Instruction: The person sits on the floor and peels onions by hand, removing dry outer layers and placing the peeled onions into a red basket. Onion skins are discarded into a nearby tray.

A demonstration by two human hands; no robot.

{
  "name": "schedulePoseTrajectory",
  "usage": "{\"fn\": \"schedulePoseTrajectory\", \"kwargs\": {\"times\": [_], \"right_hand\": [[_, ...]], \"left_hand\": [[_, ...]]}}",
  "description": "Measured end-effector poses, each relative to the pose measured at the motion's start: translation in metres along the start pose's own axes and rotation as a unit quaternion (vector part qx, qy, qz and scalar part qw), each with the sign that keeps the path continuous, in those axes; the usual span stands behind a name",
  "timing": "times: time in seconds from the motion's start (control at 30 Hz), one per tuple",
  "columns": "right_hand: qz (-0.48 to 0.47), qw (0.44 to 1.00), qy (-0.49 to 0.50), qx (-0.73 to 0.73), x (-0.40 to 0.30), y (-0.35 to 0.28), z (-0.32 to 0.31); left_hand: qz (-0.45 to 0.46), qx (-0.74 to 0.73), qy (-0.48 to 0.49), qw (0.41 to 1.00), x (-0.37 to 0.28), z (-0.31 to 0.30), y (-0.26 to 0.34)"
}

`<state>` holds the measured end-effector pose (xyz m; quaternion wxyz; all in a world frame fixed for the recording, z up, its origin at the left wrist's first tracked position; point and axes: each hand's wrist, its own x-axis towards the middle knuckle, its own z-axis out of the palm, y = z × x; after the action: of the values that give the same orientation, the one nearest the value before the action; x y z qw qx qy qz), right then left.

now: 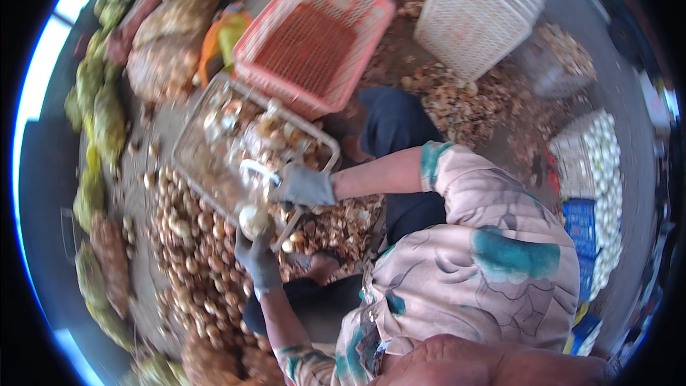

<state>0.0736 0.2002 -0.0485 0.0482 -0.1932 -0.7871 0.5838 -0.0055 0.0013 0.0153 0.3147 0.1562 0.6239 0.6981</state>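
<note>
My left hand (259, 262), in a grey glove, grips a pale peeled onion (254, 221) at the corner of a clear plastic crate (195, 182). Just beyond it, my gloved right hand (305, 185) is closed around a small white hand tool (257, 168), too blurred to name exactly. The tool is over the crate, apart from the onion. Inside the crate lie loose onion skins (268, 134) and what look like onions.
Unpeeled onions (198, 257) are heaped left of the crate. A red plastic basket (305, 37) adjoins its far side. Stacked white baskets (471, 21) stand among onion skins (461, 102). Filled mesh sacks (110, 118) line the left; peeled onions (605, 198) fill crates at right.
</note>
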Motion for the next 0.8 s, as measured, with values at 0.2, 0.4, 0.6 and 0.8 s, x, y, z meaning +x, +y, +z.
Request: {"fn": "schedulePoseTrajectory", "kwargs": {"times": [0.2,0.4,0.6,0.8], "right_hand": [[0.161,0.972,-0.124,0.118,0.010,-0.026,-0.027],[-0.101,0.992,-0.072,0.037,0.018,0.012,-0.019],[-0.178,0.979,0.035,-0.088,0.025,0.014,-0.014],[-0.285,0.935,0.114,-0.179,0.008,0.018,-0.047]], "left_hand": [[0.065,0.063,-0.109,0.990,0.005,0.008,0.010],[0.172,0.291,-0.174,0.925,0.008,0.025,0.010],[0.227,0.319,-0.080,0.917,0.007,0.015,0.012],[0.060,0.259,-0.069,0.962,0.024,0.045,0.012]]}}
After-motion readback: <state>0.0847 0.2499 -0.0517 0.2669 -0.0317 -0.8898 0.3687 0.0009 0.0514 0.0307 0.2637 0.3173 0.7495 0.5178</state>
